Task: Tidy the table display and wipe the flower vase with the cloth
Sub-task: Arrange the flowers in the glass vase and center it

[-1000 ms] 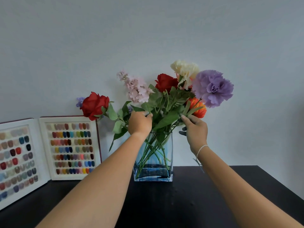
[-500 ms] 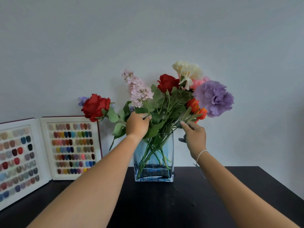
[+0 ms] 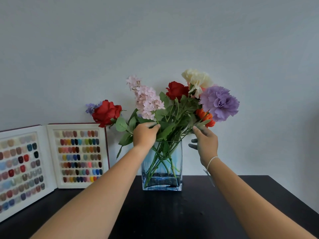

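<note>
A square blue glass vase (image 3: 177, 180) stands on the black table (image 3: 172, 218) near the wall, a little water in its bottom. It holds a bunch of flowers (image 3: 177, 107): red roses, a pink spray, a cream bloom, a purple carnation, an orange one. My left hand (image 3: 144, 136) is closed around the stems and leaves just above the vase's left rim. My right hand (image 3: 205, 144) is at the right of the bunch, fingers spread, fingertips touching a leaf under the orange flower. No cloth is in view.
An open display book of coloured nail samples (image 3: 51, 159) leans against the wall at the left, its right page close to the vase. The pale wall runs right behind the vase. The table's right edge slants off at the far right.
The pink spray has swung upright and to the right. The whole bunch has shifted slightly lower in the vase. My right hand has loosened from the stems, its fingers now spread.
</note>
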Available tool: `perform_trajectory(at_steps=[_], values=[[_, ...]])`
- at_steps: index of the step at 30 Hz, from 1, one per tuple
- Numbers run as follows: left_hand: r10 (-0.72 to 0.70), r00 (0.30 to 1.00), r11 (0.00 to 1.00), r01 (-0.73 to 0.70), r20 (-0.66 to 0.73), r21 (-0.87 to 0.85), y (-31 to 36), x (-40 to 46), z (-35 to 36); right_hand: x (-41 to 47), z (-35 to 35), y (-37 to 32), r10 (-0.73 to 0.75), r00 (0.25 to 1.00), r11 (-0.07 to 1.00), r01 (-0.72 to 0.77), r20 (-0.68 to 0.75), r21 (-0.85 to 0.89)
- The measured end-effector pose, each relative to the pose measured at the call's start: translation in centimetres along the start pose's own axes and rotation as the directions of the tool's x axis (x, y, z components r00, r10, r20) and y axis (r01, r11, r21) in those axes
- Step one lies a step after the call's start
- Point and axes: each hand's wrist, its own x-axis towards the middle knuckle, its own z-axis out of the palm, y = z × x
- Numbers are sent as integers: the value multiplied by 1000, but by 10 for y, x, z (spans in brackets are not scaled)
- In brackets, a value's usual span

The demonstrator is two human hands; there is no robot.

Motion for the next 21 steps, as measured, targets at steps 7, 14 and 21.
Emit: perform_trajectory(at_steps=[7,14,21], values=[[-15,1000,1000,15,-4,13,-1,-3,1,-4,-4,-4,32,999,999,-32,-7,-35],[-24,1000,999,23,-14,-36,6,-18,-9,-23,-9,-5,46,999,997,-45,16,-61],[229,965,962,-244,126,123,-3,-55,-26,-45,-12,-5,-253,963,922,269,92,-280]])
